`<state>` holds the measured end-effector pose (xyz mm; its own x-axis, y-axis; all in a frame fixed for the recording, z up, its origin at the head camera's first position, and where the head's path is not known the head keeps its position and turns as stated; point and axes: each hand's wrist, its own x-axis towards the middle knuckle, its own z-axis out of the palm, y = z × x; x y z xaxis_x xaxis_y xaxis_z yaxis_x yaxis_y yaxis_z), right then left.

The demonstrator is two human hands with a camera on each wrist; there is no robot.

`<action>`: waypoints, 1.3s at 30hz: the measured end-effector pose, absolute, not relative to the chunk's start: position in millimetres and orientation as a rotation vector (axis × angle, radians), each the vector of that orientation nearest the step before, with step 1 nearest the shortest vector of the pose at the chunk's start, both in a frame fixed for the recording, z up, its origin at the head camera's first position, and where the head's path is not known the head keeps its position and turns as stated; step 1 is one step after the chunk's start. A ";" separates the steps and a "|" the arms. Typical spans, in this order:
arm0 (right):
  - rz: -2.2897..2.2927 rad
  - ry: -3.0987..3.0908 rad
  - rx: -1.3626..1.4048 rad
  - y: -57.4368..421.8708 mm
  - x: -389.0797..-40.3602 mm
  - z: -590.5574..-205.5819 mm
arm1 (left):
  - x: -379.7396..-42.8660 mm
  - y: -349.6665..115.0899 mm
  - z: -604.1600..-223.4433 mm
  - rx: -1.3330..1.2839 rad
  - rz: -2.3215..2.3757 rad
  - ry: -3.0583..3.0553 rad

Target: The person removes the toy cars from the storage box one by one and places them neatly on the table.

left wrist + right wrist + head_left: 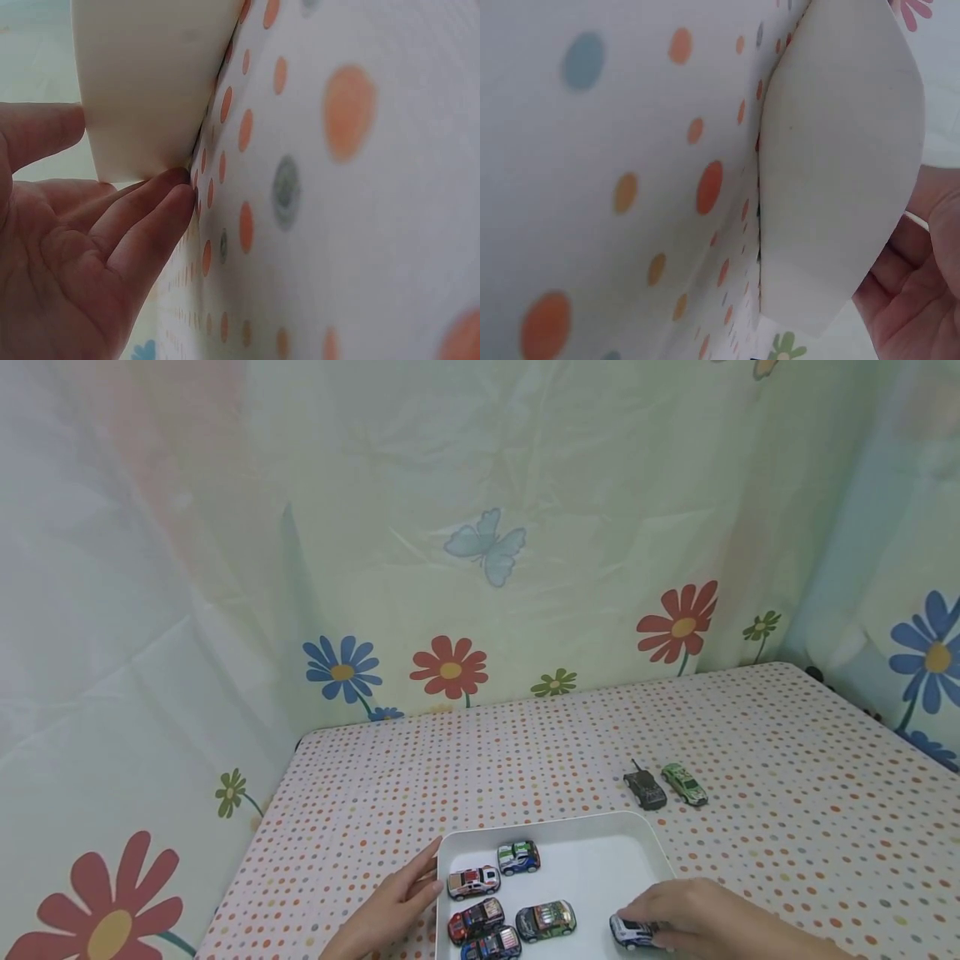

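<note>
A white tray (pixel 577 852) lies on the table, holding several toy cars. My left hand (pixel 393 903) rests against its left outer wall; the left wrist view shows the thumb touching the rim and nearly straight fingers (pixel 146 217) low on the wall (pixel 146 97). Inside the tray at the right, my right hand (pixel 690 914) pinches a white and dark toy car (pixel 632 932). In the right wrist view, the tray's wall (pixel 840 150) hides that car and the fingertips. At the left lie a white-red pickup (pixel 474 882), a green-blue car (pixel 518 857), and a red-black car (pixel 476 919).
Also in the tray are a multicoloured car (pixel 546 920) and a blue-black car (pixel 491 943). Beyond the tray's far right corner, a black toy tank (pixel 645 789) stands next to a green car (pixel 684 784) on the dotted tablecloth (pixel 450 768). A flowered curtain (pixel 525 468) hangs behind.
</note>
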<state>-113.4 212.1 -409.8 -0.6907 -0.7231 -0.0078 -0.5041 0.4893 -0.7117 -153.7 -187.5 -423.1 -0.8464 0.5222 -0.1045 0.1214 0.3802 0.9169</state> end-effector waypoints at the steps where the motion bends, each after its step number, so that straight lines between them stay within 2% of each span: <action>1: -1.024 2.445 -0.988 212.0 -113.8 -409.1 | -153.8 -187.4 -423.0 0.560 1.458 2.267; 4: -1.074 2.488 -0.824 212.8 -116.1 -405.8 | -154.0 -187.1 -422.7 0.559 1.456 2.268; 11: -1.069 2.844 -0.827 220.1 -125.8 -394.2 | -153.7 -187.7 -422.6 0.544 1.468 2.256; 18: -1.050 3.097 -0.597 232.2 -139.8 -385.5 | -154.5 -187.8 -422.8 0.547 1.442 2.277; 31: -1.059 3.203 -0.232 282.9 -174.1 -398.7 | -154.2 -187.1 -423.2 0.538 1.436 2.299; 39: -1.033 3.229 -0.129 306.0 -191.4 -409.0 | -153.0 -186.1 -422.9 0.519 1.436 2.301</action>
<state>-191.4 306.0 -409.0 -0.9658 0.0046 0.2593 -0.1468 0.8146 -0.5612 -153.0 -186.1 -422.9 -0.8605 0.4949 -0.1211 0.1088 0.4106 0.9053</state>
